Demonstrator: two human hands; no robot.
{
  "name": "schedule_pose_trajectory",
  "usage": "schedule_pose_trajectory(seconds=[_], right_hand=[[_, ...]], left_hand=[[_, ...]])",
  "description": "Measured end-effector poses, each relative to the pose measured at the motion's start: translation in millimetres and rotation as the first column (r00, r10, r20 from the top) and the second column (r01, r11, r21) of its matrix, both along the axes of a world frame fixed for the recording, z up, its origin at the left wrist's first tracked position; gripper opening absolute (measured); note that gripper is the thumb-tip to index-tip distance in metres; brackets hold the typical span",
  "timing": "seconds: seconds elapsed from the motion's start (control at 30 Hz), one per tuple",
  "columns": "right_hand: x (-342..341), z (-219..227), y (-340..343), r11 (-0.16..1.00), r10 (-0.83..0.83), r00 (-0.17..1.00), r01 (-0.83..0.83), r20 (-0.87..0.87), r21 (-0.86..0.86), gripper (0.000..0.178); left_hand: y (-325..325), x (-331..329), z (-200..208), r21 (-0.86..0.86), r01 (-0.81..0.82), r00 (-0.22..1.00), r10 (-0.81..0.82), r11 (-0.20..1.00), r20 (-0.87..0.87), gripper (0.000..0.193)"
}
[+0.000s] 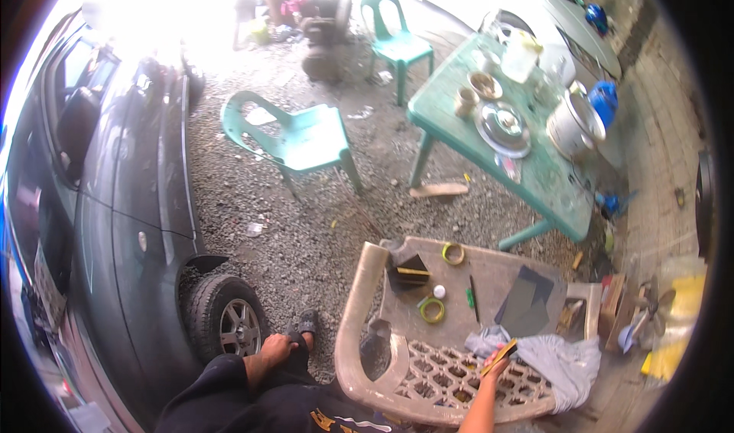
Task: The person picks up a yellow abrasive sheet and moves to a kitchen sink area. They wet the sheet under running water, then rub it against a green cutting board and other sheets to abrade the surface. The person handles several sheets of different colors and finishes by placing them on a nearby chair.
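Observation:
My right hand grips a narrow yellow-and-black block above the seat end of a beige plastic chair. A grey cloth lies just beyond it, draped over the lattice. My left hand rests near my knee with its fingers curled; anything inside them is hidden. On the chair's flat panel lie dark sandpaper-like sheets, two yellow-green tape rolls, a small white round lid, a thin dark stick beside a green piece, and a black folded sheet with a yellow strip.
A dark car with its wheel stands close on my left. Ahead are green plastic chairs and a green table bearing a pail, a lidded dish and cups. Gravel covers the ground. A small fan stands at right.

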State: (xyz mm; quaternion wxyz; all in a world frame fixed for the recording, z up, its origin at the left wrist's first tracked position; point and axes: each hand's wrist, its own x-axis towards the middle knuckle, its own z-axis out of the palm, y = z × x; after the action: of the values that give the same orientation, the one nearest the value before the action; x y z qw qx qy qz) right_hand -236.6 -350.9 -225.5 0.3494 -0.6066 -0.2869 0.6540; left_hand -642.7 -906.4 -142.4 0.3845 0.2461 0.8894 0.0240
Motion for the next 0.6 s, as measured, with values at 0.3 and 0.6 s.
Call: schedule_pose_trajectory(seconds=[0.3, 0.6], right_hand=[[-294.6, 106.6, -147.4, 0.527, 0.297, 0.813, -0.576, 0.5, 0.624, 0.043], [-720.7, 268.4, -357.7, 0.3, 0.799, 0.531, -0.759, 0.282, 0.578, 0.024]], left_hand=[[-44.3, -138.9, 38.7, 0.276, -0.211, 0.977, 0.2, 0.938, 0.066, 0.05], [24.3, -408.0, 164.1, 0.706, -0.531, 0.804, 0.014, 0.469, 0.595, 0.07]])
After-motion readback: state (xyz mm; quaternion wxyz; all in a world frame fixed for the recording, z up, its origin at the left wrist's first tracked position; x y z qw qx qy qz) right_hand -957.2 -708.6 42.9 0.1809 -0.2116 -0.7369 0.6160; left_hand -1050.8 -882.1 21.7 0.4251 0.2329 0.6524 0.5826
